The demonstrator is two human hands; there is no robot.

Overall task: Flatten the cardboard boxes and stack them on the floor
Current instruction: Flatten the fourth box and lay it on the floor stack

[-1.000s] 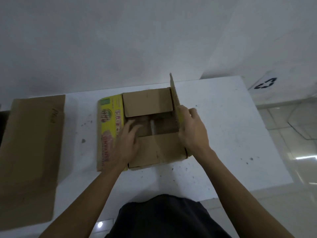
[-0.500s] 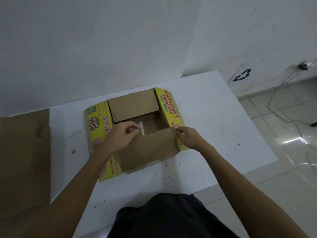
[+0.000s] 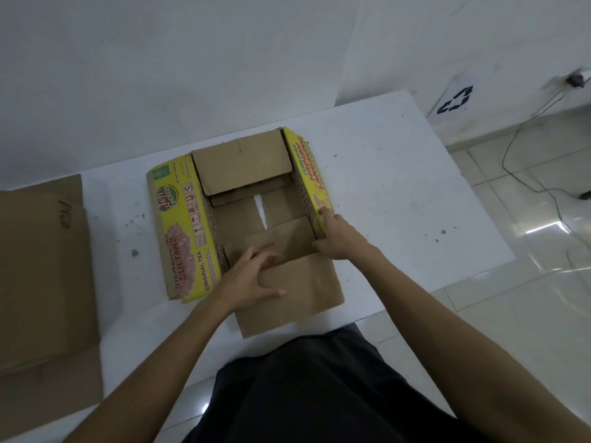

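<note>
Left hand (image 3: 252, 276) spread, fingers apart, palm on near flap (image 3: 287, 292); half second ago it pinched flap edge. Right hand (image 3: 335, 238) grips box (image 3: 249, 215) at near right corner, thumb hidden inside. Near flap now folded out flat toward person, previously raised. Box open on bench (image 3: 399, 187). Flat cardboard (image 3: 41, 270) at left, cut off by frame.

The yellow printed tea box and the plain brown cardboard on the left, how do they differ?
The yellow printed tea box stands open, flaps spread; the plain brown cardboard lies flat. The box is colourfully printed; the cardboard bears only handwriting. Both rest on the white table.
</note>
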